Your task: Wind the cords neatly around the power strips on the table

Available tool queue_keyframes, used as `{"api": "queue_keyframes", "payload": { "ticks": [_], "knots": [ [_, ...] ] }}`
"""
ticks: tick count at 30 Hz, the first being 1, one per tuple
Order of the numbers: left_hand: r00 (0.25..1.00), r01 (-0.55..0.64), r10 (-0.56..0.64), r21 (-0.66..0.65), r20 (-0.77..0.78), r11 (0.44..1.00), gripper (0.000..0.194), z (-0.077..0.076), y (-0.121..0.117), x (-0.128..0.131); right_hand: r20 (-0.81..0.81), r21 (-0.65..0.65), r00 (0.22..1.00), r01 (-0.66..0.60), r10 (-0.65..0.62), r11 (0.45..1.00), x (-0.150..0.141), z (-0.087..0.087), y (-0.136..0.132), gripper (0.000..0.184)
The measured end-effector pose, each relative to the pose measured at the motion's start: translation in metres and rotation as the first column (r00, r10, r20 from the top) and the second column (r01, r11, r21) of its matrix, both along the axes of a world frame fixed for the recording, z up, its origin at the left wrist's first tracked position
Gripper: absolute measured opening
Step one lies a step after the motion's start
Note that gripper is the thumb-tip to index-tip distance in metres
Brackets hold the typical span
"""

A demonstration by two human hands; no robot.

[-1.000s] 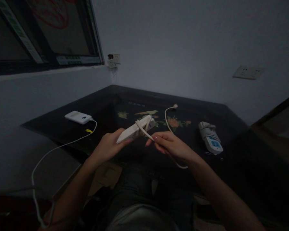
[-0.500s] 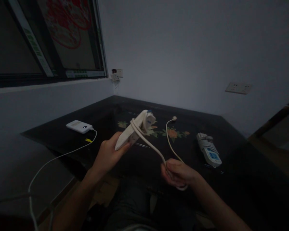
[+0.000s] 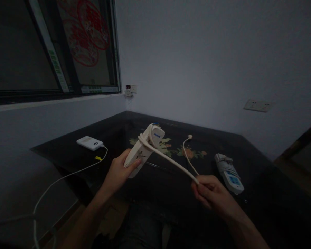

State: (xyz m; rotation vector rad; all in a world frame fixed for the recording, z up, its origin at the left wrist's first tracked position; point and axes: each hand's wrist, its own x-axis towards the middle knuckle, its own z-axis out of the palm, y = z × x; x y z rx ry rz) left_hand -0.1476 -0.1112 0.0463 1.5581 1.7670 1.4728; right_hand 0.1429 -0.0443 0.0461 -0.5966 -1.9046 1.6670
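The power strip (image 3: 141, 154) tilts above the dark table (image 3: 111, 126), its cord (image 3: 173, 163) looped around one end. The left hand (image 3: 119, 168) is curled around the other end; the right hand (image 3: 209, 192) pinches the cord. A white box (image 3: 90, 143) lies left.

A plug (image 3: 190, 137) lies on the table (image 3: 109, 127), device (image 3: 90, 143) left, power strip (image 3: 233, 180) right

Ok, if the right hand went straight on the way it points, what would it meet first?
Apart from the cord it holds, the right hand would probably meet the power strip in the left hand first, up and to the left; one view leaves depth unsure.
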Motion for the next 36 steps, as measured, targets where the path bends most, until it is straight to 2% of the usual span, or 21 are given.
{"api": "queue_keyframes", "payload": {
  "ticks": [3, 5, 7, 10, 12, 14, 16, 18, 20, 21, 22, 24, 26, 28, 29, 31, 36],
  "knots": [
    [0.983, 0.084, -0.078, -0.030, 0.165, 0.996, 0.040, -0.007, 0.005, 0.005, 0.076, 0.169, 0.997, -0.025, 0.012, 0.985, -0.001, 0.035, -0.013, 0.043],
    [0.954, 0.120, -0.107, -0.030, 0.280, 0.992, 0.042, -0.008, 0.008, 0.006, 0.083, 0.375, 0.995, 0.028, -0.063, 0.927, -0.009, 0.059, -0.022, 0.037],
    [0.911, 0.145, -0.135, 0.002, 0.389, 0.989, 0.044, -0.006, 0.010, 0.004, 0.038, 0.590, 0.985, 0.113, -0.167, 0.800, -0.020, 0.078, -0.030, 0.030],
    [0.814, 0.196, -0.196, 0.060, 0.546, 0.979, 0.048, 0.002, 0.012, -0.001, -0.058, 0.825, 0.964, 0.193, -0.261, 0.531, -0.035, 0.094, -0.038, 0.022],
    [0.741, 0.237, -0.235, 0.084, 0.629, 0.968, 0.052, 0.007, 0.013, -0.005, -0.135, 0.920, 0.936, 0.241, -0.326, 0.310, -0.041, 0.094, -0.040, 0.023],
    [0.674, 0.274, -0.257, 0.088, 0.693, 0.958, 0.053, 0.008, 0.013, -0.007, -0.225, 0.958, 0.885, 0.278, -0.407, 0.075, -0.044, 0.088, -0.038, 0.026],
    [0.593, 0.328, -0.277, 0.087, 0.756, 0.941, 0.051, 0.007, 0.010, -0.006, -0.301, 0.953, 0.830, 0.281, -0.469, -0.114, -0.044, 0.077, -0.030, 0.025],
    [0.485, 0.406, -0.309, 0.102, 0.819, 0.908, 0.050, 0.004, 0.007, -0.003, -0.356, 0.933, 0.794, 0.274, -0.492, -0.232, -0.040, 0.061, -0.019, 0.020],
    [0.355, 0.486, -0.337, 0.136, 0.872, 0.863, 0.048, -0.001, 0.003, 0.001, -0.398, 0.912, 0.781, 0.279, -0.481, -0.301, -0.034, 0.043, -0.007, 0.016],
    [0.289, 0.521, -0.342, 0.153, 0.894, 0.840, 0.047, -0.003, 0.002, 0.004, -0.412, 0.904, 0.782, 0.286, -0.467, -0.318, -0.031, 0.033, -0.002, 0.015],
    [0.225, 0.552, -0.340, 0.168, 0.913, 0.817, 0.046, -0.005, 0.001, 0.007, -0.425, 0.896, 0.785, 0.297, -0.450, -0.329, -0.027, 0.024, 0.003, 0.013],
    [0.122, 0.597, -0.322, 0.190, 0.939, 0.779, 0.044, -0.010, 0.000, 0.012, -0.406, 0.908, 0.801, 0.298, -0.440, -0.294, -0.019, 0.006, 0.009, 0.013],
    [0.071, 0.625, -0.298, 0.191, 0.952, 0.757, 0.042, -0.015, 0.001, 0.017, -0.386, 0.921, 0.792, 0.305, -0.472, -0.241, -0.012, -0.009, 0.012, 0.014],
    [0.061, 0.631, -0.282, 0.182, 0.957, 0.754, 0.041, -0.019, 0.001, 0.022, -0.357, 0.934, 0.785, 0.317, -0.507, -0.167, -0.007, -0.021, 0.013, 0.015],
    [0.064, 0.629, -0.276, 0.176, 0.959, 0.757, 0.041, -0.020, 0.002, 0.024, -0.334, 0.940, 0.792, 0.322, -0.511, -0.114, -0.006, -0.025, 0.013, 0.016],
    [0.067, 0.629, -0.272, 0.171, 0.960, 0.758, 0.041, -0.022, 0.001, 0.026, -0.270, 0.946, 0.830, 0.323, -0.489, 0.027, -0.005, -0.030, 0.012, 0.019],
    [0.062, 0.651, -0.347, 0.226, 0.936, 0.725, 0.039, -0.016, -0.007, 0.025, -0.060, 0.847, 0.918, 0.255, -0.393, 0.467, -0.011, -0.023, 0.003, 0.026]
  ]
}}
